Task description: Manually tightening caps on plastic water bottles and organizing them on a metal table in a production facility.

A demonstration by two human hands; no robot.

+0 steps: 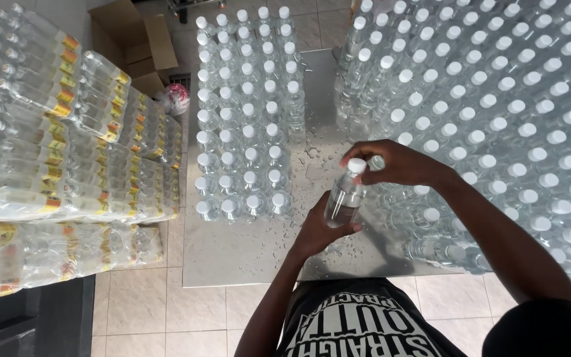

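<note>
1. Clear plastic is the stuff of nearly everything in view: one small bottle (345, 198) is held up over the middle of the table, just above its near edge.
2. Wrapped around the lower body of that bottle from the seven o'clock side is the left hand (318, 231), fingers curled closed on it.
3. At the bottle's one o'clock the right hand (394, 163) comes over the top, fingertips pinched shut on the white cap (357, 165); whether the cap is already tight cannot be told.
4. As a judgement of progress, a great deal looks handled already: a neat block of capped bottles (246, 112) stands at eleven o'clock from the hands, and a far larger mass of capped bottles (497, 106) fills the side from one to three o'clock. Which group is finished and which is waiting cannot be told, since all show white caps.
5. Metal tabletop (246, 251), bare at the near left, is wet with scattered drops around the hands.
6. Shrink-wrapped packs of labelled bottles (54, 152) are stacked off the table at nine o'clock.
7. Pale floor tiles (147, 304) show at seven o'clock, and an open cardboard box (140, 46) sits on the floor at about eleven, beyond the packs.
</note>
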